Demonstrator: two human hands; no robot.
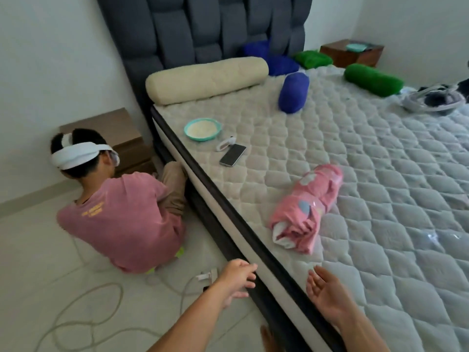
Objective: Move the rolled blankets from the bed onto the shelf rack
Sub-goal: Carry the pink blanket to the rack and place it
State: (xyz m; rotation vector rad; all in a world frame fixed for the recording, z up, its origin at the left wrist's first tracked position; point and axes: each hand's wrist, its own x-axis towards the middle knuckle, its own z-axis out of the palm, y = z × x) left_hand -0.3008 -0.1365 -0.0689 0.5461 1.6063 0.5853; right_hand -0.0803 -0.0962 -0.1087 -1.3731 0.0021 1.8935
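A pink rolled blanket (308,208) lies near the left edge of the quilted mattress (380,189). Farther back lie a blue roll (294,92), a green roll (373,80), another blue roll (281,64) and another green roll (312,58) by the grey headboard. My left hand (237,279) hovers by the bed's edge, fingers apart and empty. Over the mattress below the pink roll, my right hand (327,293) is held palm up, open and empty. No shelf rack is in view.
A person in a pink shirt (121,219) crouches on the floor beside the bed. A cream bolster (205,80), a teal bowl (202,129) and a phone (233,154) lie on the mattress. Cables and a charger (205,276) lie on the floor. A headset (431,99) rests at the right.
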